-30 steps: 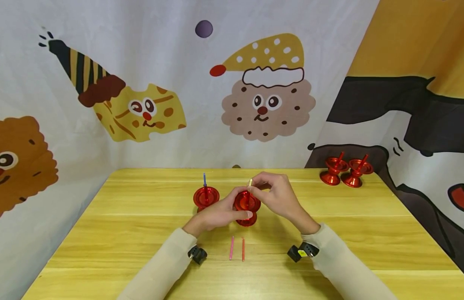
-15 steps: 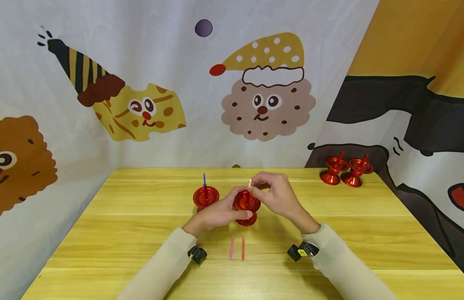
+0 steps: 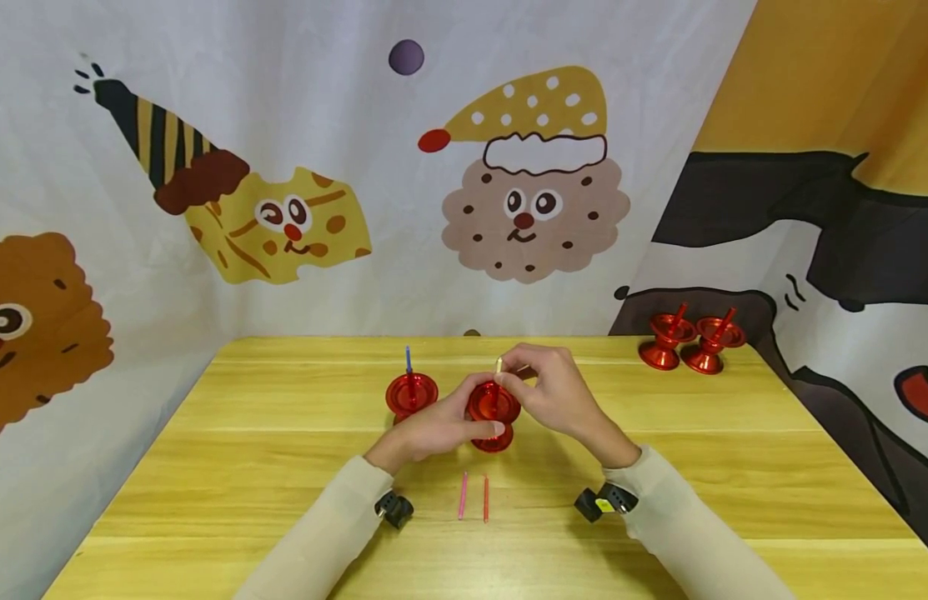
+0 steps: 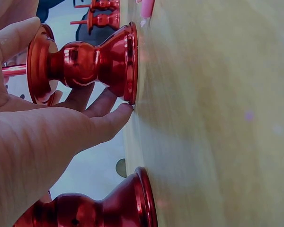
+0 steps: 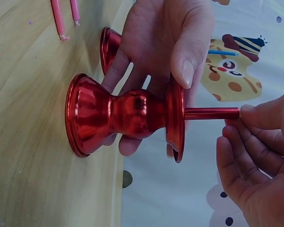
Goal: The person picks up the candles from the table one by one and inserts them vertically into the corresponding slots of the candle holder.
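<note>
Red, metal-looking candle holder (image 3: 495, 405) observed at the middle of the desk (image 3: 231, 508), near upright, between both hands. From where I stand, I cannot certify that its base sits flat.

Left hand's grip (image 3: 441, 425): closed round the holder, thumb on the near side by the dish, fingers behind the stem. Right hand's grip (image 3: 551, 385): thumb and fingertips pinching a pale yellow candle (image 3: 499, 365) at the top of the red tube (image 5: 210, 113) that rises from the dish. Depth of seating: hidden by the fingers, cannot be told.

Adjacent, to the left: second holder (image 3: 412, 393) with a blue candle (image 3: 408, 358) standing in its tube. Nearer the person: pink candle (image 3: 463, 497) and red candle (image 3: 486, 498), lying side by side, apart. Far right corner: two more holders (image 3: 667, 331), tubes showing no candle.

Assessment: the step in hand appears to be seating the yellow candle. Recommended: steady the holder low, line the candle up with the tube, press straight down with small turns. Pinching close to the tube mouth is sound; sideways force could snap thin wax. Check that it stands straight before letting go.
</note>
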A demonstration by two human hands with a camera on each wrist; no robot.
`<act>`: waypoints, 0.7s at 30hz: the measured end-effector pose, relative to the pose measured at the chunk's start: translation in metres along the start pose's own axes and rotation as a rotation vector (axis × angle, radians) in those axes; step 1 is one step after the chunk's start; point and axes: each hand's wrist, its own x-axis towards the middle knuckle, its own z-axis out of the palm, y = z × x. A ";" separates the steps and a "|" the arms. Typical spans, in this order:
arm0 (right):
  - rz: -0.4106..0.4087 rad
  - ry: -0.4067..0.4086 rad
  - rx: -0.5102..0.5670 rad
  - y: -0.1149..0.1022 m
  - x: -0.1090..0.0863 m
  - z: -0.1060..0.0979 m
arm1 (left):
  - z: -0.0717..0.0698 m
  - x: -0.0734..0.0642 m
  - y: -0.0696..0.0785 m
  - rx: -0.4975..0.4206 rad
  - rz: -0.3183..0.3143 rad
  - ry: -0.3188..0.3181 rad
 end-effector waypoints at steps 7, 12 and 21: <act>-0.003 0.002 -0.010 0.000 0.000 0.000 | -0.001 0.000 0.001 -0.009 -0.006 -0.005; -0.001 0.010 0.000 0.000 0.000 0.001 | -0.001 0.000 0.003 0.007 -0.019 -0.001; 0.065 0.012 0.041 0.000 -0.002 0.004 | 0.000 -0.001 0.003 0.009 -0.025 0.007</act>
